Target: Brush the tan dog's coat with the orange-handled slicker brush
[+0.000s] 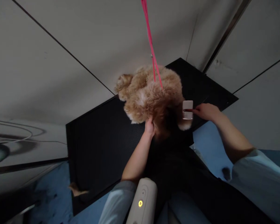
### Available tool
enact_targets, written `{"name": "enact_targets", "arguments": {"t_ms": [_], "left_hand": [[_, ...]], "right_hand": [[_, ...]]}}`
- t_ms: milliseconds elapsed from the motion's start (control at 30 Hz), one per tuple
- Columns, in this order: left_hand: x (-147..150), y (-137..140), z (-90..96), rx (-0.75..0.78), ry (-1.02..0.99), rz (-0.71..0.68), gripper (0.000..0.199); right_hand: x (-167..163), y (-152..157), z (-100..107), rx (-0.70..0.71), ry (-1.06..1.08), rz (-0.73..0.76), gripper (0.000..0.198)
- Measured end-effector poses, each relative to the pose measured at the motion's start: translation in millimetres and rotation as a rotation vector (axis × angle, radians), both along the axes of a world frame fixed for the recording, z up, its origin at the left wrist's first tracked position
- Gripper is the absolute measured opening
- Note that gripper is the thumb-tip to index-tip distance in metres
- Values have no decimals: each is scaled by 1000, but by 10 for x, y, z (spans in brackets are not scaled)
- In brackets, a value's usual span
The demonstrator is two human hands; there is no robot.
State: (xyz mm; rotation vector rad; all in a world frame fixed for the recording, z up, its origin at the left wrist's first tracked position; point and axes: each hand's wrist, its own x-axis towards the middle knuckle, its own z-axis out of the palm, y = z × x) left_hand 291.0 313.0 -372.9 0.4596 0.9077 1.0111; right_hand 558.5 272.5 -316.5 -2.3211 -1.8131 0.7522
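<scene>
Coat work on one curly, tan, long-haired dog (151,96), which is set toward the far side of a black, rectangular, fine-ribbed tabletop (95,149), read from left to right. My left hand (149,127) is curled into the lower fur; its fingertips are buried, so I cannot tell whether they pinch hair, hold a limb or merely press. Done well, I judge, this hand should steady the animal gently and spare the skin from dragging. One bright pink, slender cord (148,29) descends to the dog's back; I should work clear of it. Farther right, my right hand (206,111) grips the thin, reddish-brown handle of a pale, flat brush with a rectangular head (188,105), which overlaps the rightmost fur. Light pressure and short strokes would serve best, with snags eased from the hair tips inward. Counts, left to right: black tabletop, one; tan, leaf-shaped scrap (77,190) at its near left corner, one; dog, one; cream, rounded device with a yellow ring light (144,193), one; left hand, one; pink cord, two strands visible; brush, one; right hand, one.
</scene>
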Motion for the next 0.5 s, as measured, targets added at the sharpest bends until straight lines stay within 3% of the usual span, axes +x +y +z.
{"name": "enact_targets", "arguments": {"t_ms": [133, 233, 300, 400, 500], "left_hand": [[53, 102, 83, -153, 63, -218, 32], [-44, 196, 86, -132, 238, -319, 20], [-111, 237, 66, -48, 346, -322, 10], [-112, 271, 44, 21, 345, -362, 13], [-44, 321, 58, -26, 403, -470, 19]], "right_hand": [[-625, -259, -183, 45, 365, 127, 36], [-1094, -642, -543, -149, 417, 190, 36], [-1180, -922, -718, -326, 385, 258, 33], [-1113, -1095, -718, -449, 357, 350, 31], [-1119, -883, -549, -257, 479, 229, 37]]}}
